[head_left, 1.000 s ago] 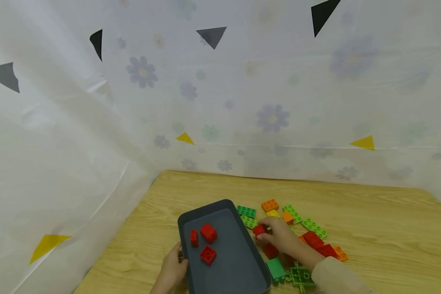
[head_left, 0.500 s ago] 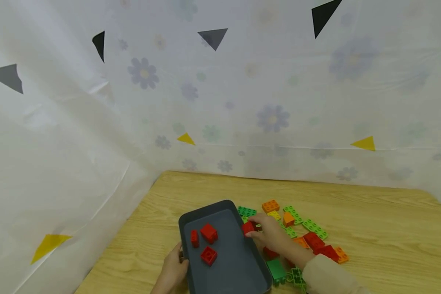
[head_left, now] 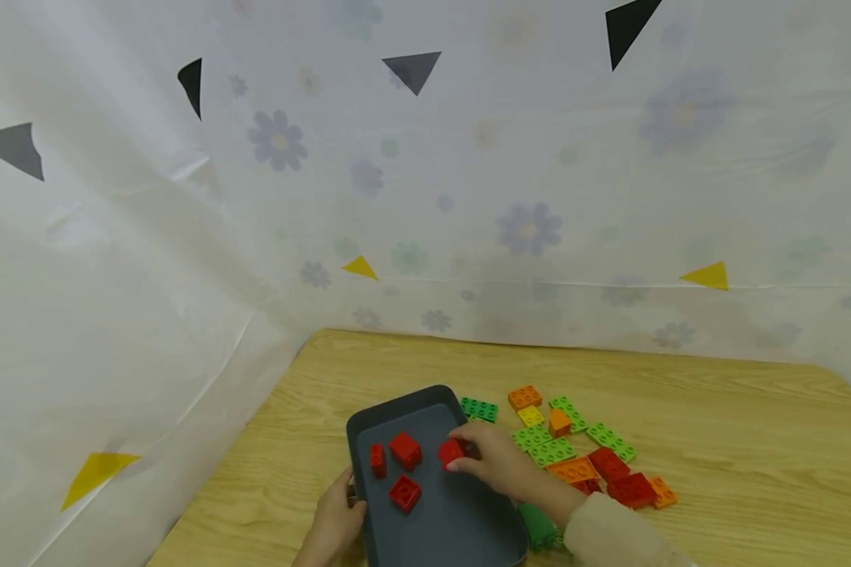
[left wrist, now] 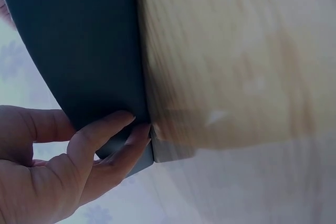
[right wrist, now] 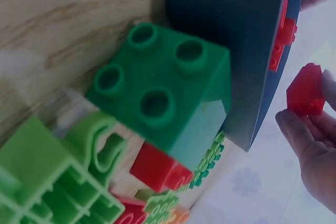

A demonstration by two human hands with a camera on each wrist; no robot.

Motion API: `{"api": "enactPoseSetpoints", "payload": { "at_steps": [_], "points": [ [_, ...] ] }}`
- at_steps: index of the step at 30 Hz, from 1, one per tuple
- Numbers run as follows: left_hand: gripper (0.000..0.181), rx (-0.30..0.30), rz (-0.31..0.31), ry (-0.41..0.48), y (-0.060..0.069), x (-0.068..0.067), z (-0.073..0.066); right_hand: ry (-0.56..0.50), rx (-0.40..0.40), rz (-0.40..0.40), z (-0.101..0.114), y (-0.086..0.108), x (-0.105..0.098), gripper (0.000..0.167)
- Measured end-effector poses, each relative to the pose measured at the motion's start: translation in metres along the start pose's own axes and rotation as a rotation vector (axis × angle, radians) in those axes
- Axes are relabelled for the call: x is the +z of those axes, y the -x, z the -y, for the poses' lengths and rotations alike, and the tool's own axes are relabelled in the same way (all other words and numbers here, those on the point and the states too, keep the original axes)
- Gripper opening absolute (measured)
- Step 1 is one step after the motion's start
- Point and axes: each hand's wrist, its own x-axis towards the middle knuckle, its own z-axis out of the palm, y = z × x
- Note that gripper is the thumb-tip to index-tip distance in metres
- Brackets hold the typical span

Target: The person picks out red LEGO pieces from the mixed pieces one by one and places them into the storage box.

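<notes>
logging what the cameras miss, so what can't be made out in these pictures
Head view: the near end of the dark gray tray, cut off by the bottom edge.
Head view: part of the red brick pinched in the right hand, covered by that hand.
Head view: most of the light green lattice piece, behind the right sleeve.
Right wrist view: that piece's remainder, cut off at lower left.
Left wrist view: the tray's inside, hidden by its outer side.

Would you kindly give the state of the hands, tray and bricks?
Left hand: gripping the dark tray
Dark tray: open side up
Right hand: pinching a red brick
Red brick: held over the tray
Three other red bricks: loose in the tray
Flat lime bricks: studs up on the table
Large green brick: beside the tray
</notes>
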Motion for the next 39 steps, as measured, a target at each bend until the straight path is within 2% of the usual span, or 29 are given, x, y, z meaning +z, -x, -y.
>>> {"api": "enactPoseSetpoints", "payload": {
  "at_steps": [6,14,20,26,39],
  "points": [
    [0.055,0.027,-0.011,0.016,0.0,0.001,0.002,-0.001,-0.011,0.086,-0.001,-0.002,0.009,0.041],
    [0.055,0.065,-0.024,0.029,0.001,0.0,0.003,0.066,-0.001,0.168,-0.001,-0.004,0.02,0.035],
    [0.054,0.058,-0.016,0.024,0.0,-0.001,0.004,0.106,0.023,0.224,-0.002,-0.005,0.025,0.034],
    [0.054,0.08,0.0,0.034,0.0,-0.001,0.006,0.148,0.017,0.245,-0.002,-0.004,0.028,0.037],
    [0.054,0.066,0.001,0.026,0.0,-0.001,0.005,0.175,0.037,0.238,-0.005,-0.001,0.033,0.047]
  ]
}}
